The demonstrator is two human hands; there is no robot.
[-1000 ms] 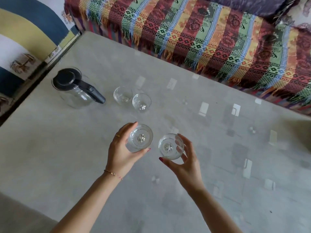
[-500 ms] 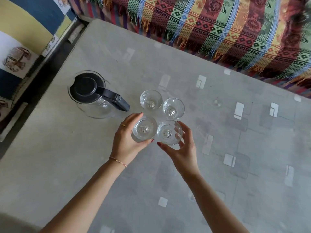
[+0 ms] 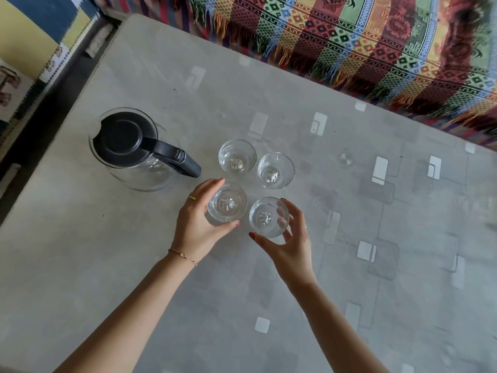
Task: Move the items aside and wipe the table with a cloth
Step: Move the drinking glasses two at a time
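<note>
Now that both carried glasses have joined the pair beside the jug [image 3: 134, 149] at centre frame, the left hand [image 3: 199, 227] still grips the left glass [image 3: 227, 202] and the right hand [image 3: 289, 246] the right glass [image 3: 268, 217], so clearing looks nearly done.

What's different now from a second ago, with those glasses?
Both hands carried their glasses toward the pitcher; now all four glasses sit in a cluster. The left hand keeps its grip on one glass, the right hand on the other glass. The two far glasses and the pitcher seem unmoved.
</note>
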